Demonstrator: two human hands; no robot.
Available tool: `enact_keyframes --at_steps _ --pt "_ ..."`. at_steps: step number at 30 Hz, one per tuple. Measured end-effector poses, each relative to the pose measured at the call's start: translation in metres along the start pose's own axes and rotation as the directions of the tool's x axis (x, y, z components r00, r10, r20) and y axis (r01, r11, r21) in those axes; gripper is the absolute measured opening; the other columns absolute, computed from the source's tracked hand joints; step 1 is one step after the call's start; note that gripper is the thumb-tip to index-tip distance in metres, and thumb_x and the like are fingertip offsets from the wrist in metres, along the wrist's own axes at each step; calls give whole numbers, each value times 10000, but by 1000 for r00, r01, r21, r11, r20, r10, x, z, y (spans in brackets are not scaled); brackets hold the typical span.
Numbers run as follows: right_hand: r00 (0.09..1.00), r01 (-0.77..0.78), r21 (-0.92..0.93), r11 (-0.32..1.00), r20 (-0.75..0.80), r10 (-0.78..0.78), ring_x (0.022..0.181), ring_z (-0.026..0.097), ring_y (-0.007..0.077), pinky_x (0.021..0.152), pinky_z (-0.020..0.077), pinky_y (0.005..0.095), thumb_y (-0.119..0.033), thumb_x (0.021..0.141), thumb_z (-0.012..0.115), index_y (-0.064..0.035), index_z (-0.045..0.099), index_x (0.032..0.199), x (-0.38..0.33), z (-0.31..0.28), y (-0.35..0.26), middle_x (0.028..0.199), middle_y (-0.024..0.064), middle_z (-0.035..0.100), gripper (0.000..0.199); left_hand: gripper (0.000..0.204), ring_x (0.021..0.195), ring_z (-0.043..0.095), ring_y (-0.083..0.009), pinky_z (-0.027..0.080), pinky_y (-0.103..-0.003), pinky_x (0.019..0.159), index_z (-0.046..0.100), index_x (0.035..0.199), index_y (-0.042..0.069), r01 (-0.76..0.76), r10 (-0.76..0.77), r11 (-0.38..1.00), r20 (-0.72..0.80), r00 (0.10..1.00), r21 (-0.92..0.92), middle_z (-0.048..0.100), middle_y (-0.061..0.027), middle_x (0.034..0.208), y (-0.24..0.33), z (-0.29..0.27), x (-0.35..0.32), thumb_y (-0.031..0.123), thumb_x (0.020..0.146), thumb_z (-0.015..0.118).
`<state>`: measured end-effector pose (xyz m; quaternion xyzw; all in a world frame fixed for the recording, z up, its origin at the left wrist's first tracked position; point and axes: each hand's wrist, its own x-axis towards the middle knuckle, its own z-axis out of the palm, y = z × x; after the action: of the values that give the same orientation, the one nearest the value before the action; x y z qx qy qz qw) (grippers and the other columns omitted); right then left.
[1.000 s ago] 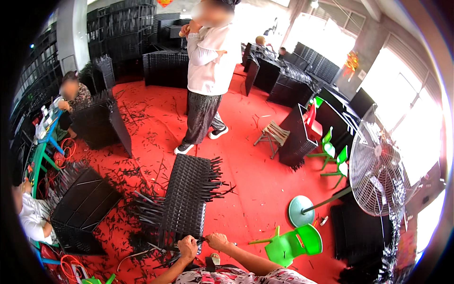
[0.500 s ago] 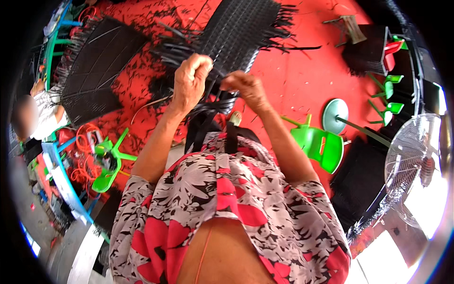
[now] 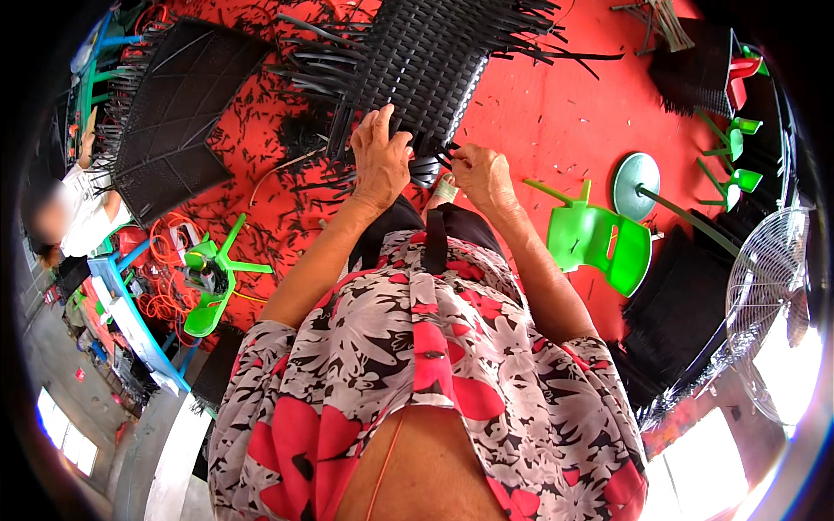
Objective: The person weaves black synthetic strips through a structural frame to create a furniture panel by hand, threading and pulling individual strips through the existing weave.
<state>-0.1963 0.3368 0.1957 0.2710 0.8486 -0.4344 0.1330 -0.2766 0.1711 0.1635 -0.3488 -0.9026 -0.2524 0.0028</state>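
Note:
A black woven panel [image 3: 426,65] of flat plastic strips lies before me, with loose strip ends fringing both sides. My left hand [image 3: 380,163] rests at its near edge, fingers stretched and partly spread, seeming to hold nothing. Just right of it, my right hand [image 3: 484,178] is closed in a pinch at the panel's near right corner. A dark strip end [image 3: 448,154] shows at those fingertips. A bundle of black strips [image 3: 424,171] sits between my hands, partly hidden by the left one.
Black strip scraps litter the red floor [image 3: 556,130]. Another fringed black panel [image 3: 187,113] lies left, near a seated person [image 3: 87,204]. Green chairs [image 3: 599,239] [image 3: 213,278] stand on either side. A round-based stand [image 3: 636,187] and a large fan [image 3: 764,304] are at right.
My left hand has loosened from a fist to stretched fingers and come down toward the panel's edge. The right hand has moved slightly right and lower. The view has shifted a little.

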Motion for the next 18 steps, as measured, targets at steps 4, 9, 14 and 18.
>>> enact_keyframes --at_steps 4,9,14,18 --pt "1000 -6 -68 998 -11 5 707 653 358 678 531 418 -164 792 516 -44 691 879 -2 -4 -9 714 213 639 229 235 1230 359 -345 300 -452 1010 569 950 91 -7 5 1000 -64 998 -25 388 -119 1310 1 2 -2 28 739 650" --pt "994 37 -91 995 -100 -46 681 659 340 660 530 408 -158 789 534 -56 693 900 -3 1 3 678 198 638 219 276 1200 382 -338 309 -451 1001 536 967 91 66 -71 996 -80 994 -67 395 -118 1291 -1 10 -6 22 725 651" --pt "981 25 147 989 -196 5 679 652 349 635 515 399 -179 780 581 -42 680 858 -4 -5 12 701 202 636 186 285 1174 401 -338 327 -449 987 544 958 94 75 -80 995 -74 994 -64 406 -112 1282 -3 13 -7 -5 709 643" --pt "965 71 104 992 -259 -42 706 641 365 643 512 401 -160 786 587 -40 655 881 -4 -9 8 739 190 644 168 254 1169 407 -343 354 -446 970 585 927 85 78 -82 996 -79 994 -46 409 -116 1287 -9 15 -9 -31 705 627"
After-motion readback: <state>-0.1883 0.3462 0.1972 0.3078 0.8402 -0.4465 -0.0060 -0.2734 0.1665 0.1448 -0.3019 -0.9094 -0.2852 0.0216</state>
